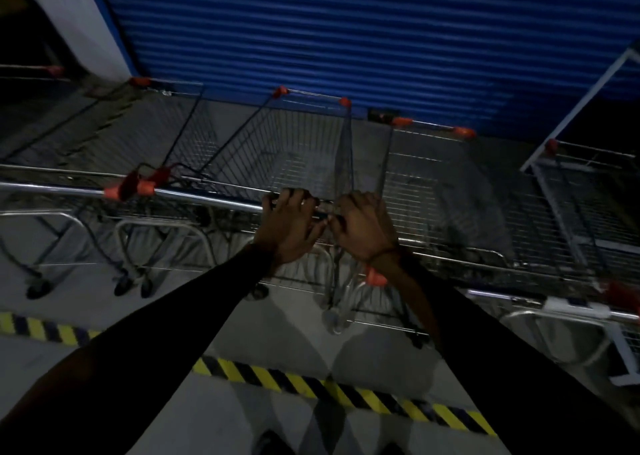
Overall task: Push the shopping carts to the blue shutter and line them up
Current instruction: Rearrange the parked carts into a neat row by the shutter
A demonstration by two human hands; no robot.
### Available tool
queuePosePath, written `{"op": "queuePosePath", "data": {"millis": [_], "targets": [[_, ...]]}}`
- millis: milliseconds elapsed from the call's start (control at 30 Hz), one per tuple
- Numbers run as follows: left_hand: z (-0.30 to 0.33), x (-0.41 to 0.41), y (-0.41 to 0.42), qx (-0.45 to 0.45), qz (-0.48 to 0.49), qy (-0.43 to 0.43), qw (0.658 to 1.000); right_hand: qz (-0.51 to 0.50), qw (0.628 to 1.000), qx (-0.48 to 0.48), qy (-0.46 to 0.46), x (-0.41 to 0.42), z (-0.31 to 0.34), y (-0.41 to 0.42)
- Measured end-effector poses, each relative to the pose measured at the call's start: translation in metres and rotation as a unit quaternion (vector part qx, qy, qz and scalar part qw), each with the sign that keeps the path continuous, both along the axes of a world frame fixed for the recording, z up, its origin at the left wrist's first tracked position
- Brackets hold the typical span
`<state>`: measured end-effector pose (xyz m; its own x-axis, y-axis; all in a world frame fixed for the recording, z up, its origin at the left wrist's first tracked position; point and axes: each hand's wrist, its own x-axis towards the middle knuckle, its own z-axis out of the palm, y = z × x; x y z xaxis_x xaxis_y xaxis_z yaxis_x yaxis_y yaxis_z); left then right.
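Several wire shopping carts with orange corner caps stand side by side, noses toward the blue shutter (346, 32). The middle cart (298, 157) is right in front of me. My left hand (289, 226) curls over its chrome handle bar (207, 199). My right hand (363, 228) grips the same bar's right end, close beside the left hand. A cart to the right (433, 184) stands against the middle one, its nose a little farther back from the shutter. Another cart (114, 132) is on the left. Both my forearms are in dark sleeves.
Yellow-and-black hazard tape (346, 394) crosses the grey floor just in front of my feet. A white-framed cart or rack (581, 191) leans at the far right. A white wall edge (86, 15) borders the shutter on the left. The scene is dim.
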<state>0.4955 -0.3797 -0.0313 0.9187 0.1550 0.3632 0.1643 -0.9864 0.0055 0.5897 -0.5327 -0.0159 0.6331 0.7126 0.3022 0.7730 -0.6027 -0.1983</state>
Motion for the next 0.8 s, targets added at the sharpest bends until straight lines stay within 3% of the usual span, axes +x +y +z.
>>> {"op": "queuePosePath", "data": {"millis": [133,233,400,533,733,800], "targets": [[-0.007,-0.015,0.071,-0.006,-0.036,0.066,0.997,0.012,0.996,-0.08,0.038,-0.009,0.002,0.045],[-0.014,-0.029,0.123,0.0,0.002,0.136,0.991,0.034,0.986,-0.14,0.087,-0.008,-0.003,0.075],[-0.014,-0.035,0.175,0.04,0.046,0.158,0.986,0.061,0.968,-0.216,0.11,0.006,-0.008,0.116],[-0.007,-0.034,0.199,0.012,0.073,0.166,0.983,0.031,0.961,-0.239,0.135,0.004,-0.006,0.128],[-0.007,-0.033,0.194,0.089,0.087,0.189,0.974,-0.074,0.951,-0.278,0.118,-0.018,0.0,0.126],[0.004,-0.043,0.184,0.058,0.098,0.228,0.967,-0.09,0.95,-0.281,0.104,-0.028,-0.004,0.128]]}}
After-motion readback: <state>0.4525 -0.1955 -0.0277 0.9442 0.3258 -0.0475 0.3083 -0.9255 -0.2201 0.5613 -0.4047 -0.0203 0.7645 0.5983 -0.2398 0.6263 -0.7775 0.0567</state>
